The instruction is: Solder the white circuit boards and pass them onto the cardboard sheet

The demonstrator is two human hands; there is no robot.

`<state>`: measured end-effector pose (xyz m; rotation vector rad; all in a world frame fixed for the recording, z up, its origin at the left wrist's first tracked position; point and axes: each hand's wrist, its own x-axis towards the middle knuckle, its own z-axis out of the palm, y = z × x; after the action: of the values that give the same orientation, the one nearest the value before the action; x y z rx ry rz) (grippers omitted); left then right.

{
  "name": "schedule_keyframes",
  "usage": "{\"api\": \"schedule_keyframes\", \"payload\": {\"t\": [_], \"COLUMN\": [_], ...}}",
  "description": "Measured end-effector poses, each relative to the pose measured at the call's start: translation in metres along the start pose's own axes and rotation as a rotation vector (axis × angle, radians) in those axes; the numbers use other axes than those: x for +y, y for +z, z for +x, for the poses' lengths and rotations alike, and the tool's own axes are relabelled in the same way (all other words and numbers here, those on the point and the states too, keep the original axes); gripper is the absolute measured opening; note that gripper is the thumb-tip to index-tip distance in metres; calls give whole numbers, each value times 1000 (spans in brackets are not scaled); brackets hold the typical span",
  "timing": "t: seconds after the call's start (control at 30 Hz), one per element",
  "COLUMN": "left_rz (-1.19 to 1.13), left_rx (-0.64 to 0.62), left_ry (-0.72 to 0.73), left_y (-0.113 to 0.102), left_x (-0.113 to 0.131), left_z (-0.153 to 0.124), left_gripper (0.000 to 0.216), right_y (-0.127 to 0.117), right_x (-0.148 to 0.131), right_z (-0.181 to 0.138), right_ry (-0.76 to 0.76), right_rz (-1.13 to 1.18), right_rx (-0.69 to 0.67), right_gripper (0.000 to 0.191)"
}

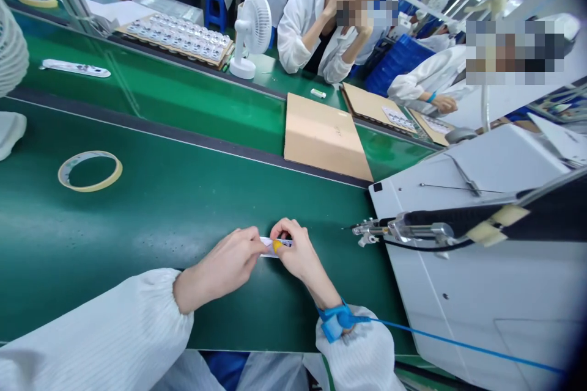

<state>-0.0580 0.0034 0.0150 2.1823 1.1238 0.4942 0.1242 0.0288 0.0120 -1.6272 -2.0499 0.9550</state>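
A small, narrow white strip-shaped part [267,252] lies low over the green bench, between my two hands. My left hand [224,266] pinches its left end with closed fingertips. Around the right end curl the thumb and forefinger of my right hand [296,253]. A small yellow piece [277,245] shows at my right fingertips; whether it is a fingertip cover or a separate bit is unclear. The fingers hide much of the part. A blue wrist strap [337,319] with a cord circles my right wrist.
A tape roll [117,176] lies to the left on the bench. At the right, a white machine [458,305] carries a metal nozzle [371,231] pointing toward my hands. Beyond the bench are a cardboard sheet [325,137], a white fan [252,30], a parts tray [178,36] and co-workers.
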Motion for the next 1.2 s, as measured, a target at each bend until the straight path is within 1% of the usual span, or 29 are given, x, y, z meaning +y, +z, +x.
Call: {"api": "schedule_keyframes", "payload": {"t": [0.07,0.17,0.27,0.37,0.43,0.57,0.77,1.03,1.2], "left_rz": [-175,-322,-420,-481,-466,-339,-248,-189,-170], "left_rx": [31,111,188,229,238,217,232,198,203], "left_ry": [-83,-153,-183,-206,-214,-188,-117,-92,-55], "left_y": [-3,-2,1,3,2,3,13,18,19], "left_x": [-4,-12,-17,-19,-17,-10,-8,-10,-10], "left_z": [-4,-8,-7,-5,-5,-6,-8,-7,-7], "left_gripper": [30,24,20,17,16,17,22,23,24], "right_y": [-1,-1,-1,-1,-1,-2,0,-1,-1], "right_x": [0,-1,-2,-2,-1,3,7,9,11], "right_z": [-3,-8,-11,-12,-12,-12,-12,-15,-16], "right_ry": [-49,-135,-183,-201,-213,-246,-247,-262,-261], "right_rz": [15,17,8,18,35,64,51,46,44], "right_rx": [-10,-33,-31,-21,-16,-12,24,26,25], "right_gripper": [31,33,21,11,10,12,16,21,23]}}
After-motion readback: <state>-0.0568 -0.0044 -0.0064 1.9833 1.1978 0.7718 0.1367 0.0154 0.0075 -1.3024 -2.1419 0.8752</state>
